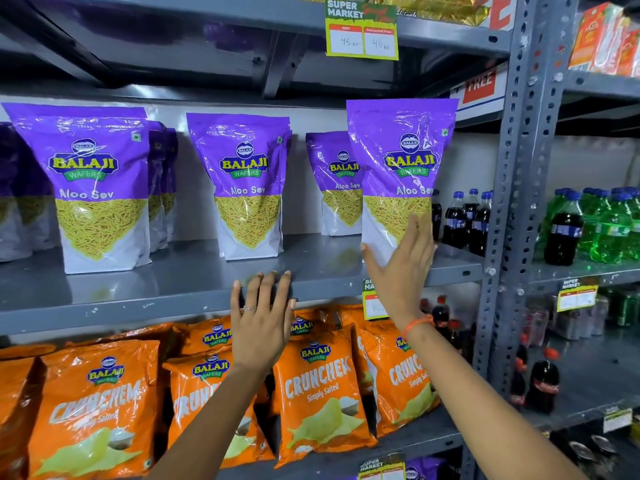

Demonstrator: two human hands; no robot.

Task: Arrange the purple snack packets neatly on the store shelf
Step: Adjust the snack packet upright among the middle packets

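Observation:
Purple Aloo Sev packets stand upright on the grey metal shelf (173,289). A left stack (90,181) has more packets behind it, a middle stack (246,181) stands alone, and a smaller-looking packet (332,181) stands further back. The rightmost purple packet (398,161) stands at the shelf's front right. My right hand (401,268) lies flat against its lower front, fingers spread, thumb at its left bottom corner. My left hand (263,320) rests fingers apart on the shelf's front edge, holding nothing.
Orange Crunchem chip bags (322,393) fill the shelf below. Dark cola bottles (464,220) stand just right of the purple packets. Green bottles (609,226) sit beyond a perforated grey upright (516,168). A price tag (362,32) hangs from the shelf above.

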